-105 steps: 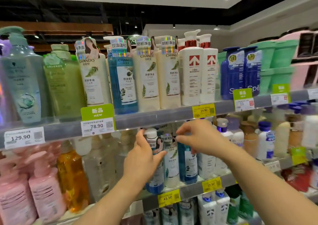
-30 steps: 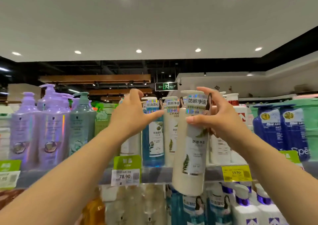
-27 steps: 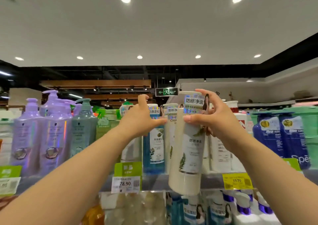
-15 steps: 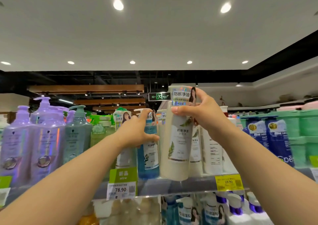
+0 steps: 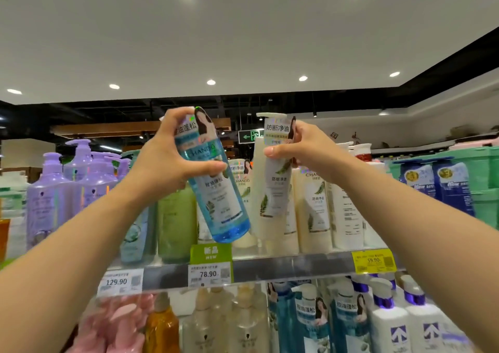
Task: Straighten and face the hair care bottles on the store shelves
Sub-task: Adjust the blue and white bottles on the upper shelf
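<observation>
Left hand (image 5: 164,160) grip clamped round neck of blue bottle (image 5: 216,187), fingers and thumb curled; bottle tilted, base just above shelf edge (image 5: 291,267), label reading CHANDO. Right hand (image 5: 305,150) grip pinching upper part of cream bottle (image 5: 272,187), thumb in front; bottle upright, whether standing on shelf or lifted: cannot tell. Both in top-shelf row. Price tags on shelf edge: 129.90 (image 5: 118,281), 78.90 (image 5: 209,273), 59.90 (image 5: 374,260). Green tag (image 5: 210,252) marked NEW.

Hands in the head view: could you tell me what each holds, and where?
Left hand grips blue bottle near its neck; right hand grips cream bottle likewise.
</observation>
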A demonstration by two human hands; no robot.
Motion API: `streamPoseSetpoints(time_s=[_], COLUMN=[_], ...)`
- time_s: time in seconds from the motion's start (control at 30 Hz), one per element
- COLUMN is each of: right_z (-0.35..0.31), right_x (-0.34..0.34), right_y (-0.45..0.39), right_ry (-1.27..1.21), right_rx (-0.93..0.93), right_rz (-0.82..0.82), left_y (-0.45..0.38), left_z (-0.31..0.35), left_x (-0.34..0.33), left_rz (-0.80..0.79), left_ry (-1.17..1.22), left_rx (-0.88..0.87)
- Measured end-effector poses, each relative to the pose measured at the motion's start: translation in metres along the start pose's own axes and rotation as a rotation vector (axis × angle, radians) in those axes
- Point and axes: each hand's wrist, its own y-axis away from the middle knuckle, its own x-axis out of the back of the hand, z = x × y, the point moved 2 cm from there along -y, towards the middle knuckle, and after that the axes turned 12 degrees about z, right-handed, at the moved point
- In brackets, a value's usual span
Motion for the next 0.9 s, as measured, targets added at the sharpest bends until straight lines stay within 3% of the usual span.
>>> streamPoseSetpoints(time_s=[0.2,0.53,0.7,0.9], right_z=[0.011,0.019,0.018,0.017], right_x=[-0.047,-0.078,-0.081,-0.087], right_y=[-0.002,-0.014,-0.018,-0.019], right_ry=[0.017,0.303,0.334,0.358], right_rx=[0.018,0.001,-0.122,-0.04], right_rz=[-0.067,-0.191,-0.16,-0.131], left_y=[0.025,0.06,0.077,0.115], left_z=[0.002,-0.002,-0.014,-0.029], left_x=[0.013,0.006,-0.008,-0.043], left_rz=[-0.101,-0.169,-0.172,-0.292], left_ry=[-0.037,0.007,0.016,-0.035], left_rx=[-0.051,-0.037,-0.017,-0.009])
